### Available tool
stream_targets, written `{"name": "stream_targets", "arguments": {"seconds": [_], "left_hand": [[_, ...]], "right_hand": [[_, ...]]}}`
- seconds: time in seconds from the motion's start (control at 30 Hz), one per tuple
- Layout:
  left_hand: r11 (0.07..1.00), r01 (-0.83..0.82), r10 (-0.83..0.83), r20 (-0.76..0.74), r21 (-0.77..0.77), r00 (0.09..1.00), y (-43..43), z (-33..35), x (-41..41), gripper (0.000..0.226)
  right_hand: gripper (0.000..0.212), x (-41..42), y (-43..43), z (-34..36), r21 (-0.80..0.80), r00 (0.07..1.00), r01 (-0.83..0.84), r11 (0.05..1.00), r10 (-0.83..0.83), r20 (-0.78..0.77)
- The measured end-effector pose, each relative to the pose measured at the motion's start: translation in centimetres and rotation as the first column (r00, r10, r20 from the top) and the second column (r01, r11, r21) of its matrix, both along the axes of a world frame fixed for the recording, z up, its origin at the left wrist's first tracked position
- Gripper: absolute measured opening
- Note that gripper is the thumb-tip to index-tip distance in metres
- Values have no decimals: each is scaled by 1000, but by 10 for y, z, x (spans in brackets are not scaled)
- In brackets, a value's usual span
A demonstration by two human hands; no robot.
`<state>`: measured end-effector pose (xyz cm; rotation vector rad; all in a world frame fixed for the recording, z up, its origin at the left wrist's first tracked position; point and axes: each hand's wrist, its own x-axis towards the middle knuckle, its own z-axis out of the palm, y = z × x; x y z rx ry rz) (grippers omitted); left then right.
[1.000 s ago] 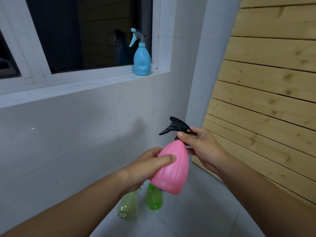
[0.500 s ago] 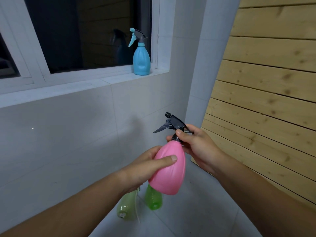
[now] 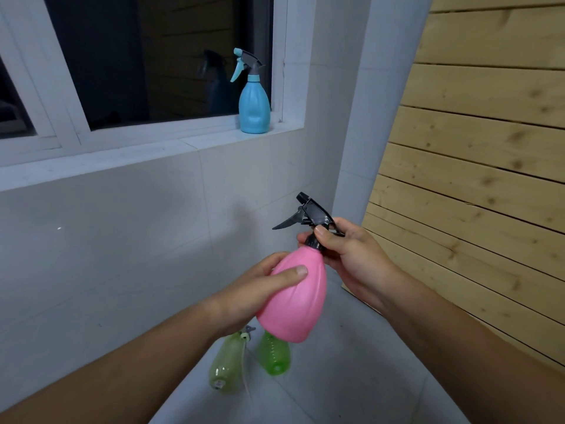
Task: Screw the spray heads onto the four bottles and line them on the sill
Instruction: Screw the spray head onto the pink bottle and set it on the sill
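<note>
A pink bottle (image 3: 295,304) is held tilted in mid-air, its black spray head (image 3: 308,214) on top with the nozzle pointing left. My left hand (image 3: 260,289) grips the bottle's body. My right hand (image 3: 348,255) pinches the black collar at the neck. A blue bottle (image 3: 254,105) with its spray head on stands upright at the right end of the white sill (image 3: 128,154). Two green bottles lie on the floor below my hands: a pale one (image 3: 226,365) and a brighter one (image 3: 273,353).
A dark window (image 3: 146,56) sits above the sill. White tiled wall fills the left side, with a white pillar (image 3: 360,148) in the corner. A wooden slat wall (image 3: 477,179) runs along the right. The floor is grey tile.
The spray head has turned, its nozzle swinging up and to the left. The pink bottle has lifted slightly in both hands.
</note>
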<state>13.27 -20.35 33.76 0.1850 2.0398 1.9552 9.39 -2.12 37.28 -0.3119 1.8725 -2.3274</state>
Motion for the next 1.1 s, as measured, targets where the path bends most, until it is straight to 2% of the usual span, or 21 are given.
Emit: {"name": "stream_targets", "arguments": {"seconds": [0.07,0.3,0.47,0.53,0.6,0.67,0.77,0.87,1.1], "left_hand": [[1000,13,-13,-7,-5,1000,2,-3,0,63],[982,-158,143,-134,-106,981,9,-1,4,41],[974,-176,155,-143,-146,977,9,3,3,44],[980,-157,141,-128,-123,982,5,6,-1,49],[987,-152,147,-93,-54,985,0,8,-7,59],[984,-167,171,-47,68,984,-5,8,-17,64],[949,-243,257,-47,202,965,-16,11,-34,66],[927,-310,335,-93,209,938,-27,23,-50,67],[934,-338,357,-289,115,888,-73,97,-112,51]], "right_hand": [[11,2,-1,1,0,1000,-9,1000,9,-6],[11,2,-5,-2,35,996,84,996,-82,-36],[14,-5,-5,-4,29,997,78,997,-78,-23],[31,-8,-6,-2,-10,998,53,999,-53,-16],[60,-9,-7,0,-19,999,38,999,-37,7],[70,-7,-8,2,106,1000,28,994,-27,-15],[63,-3,-13,3,292,997,-26,956,46,-61],[56,-9,-26,12,298,988,-77,951,114,-109],[68,-85,-76,76,375,940,-8,927,135,-313]]}}
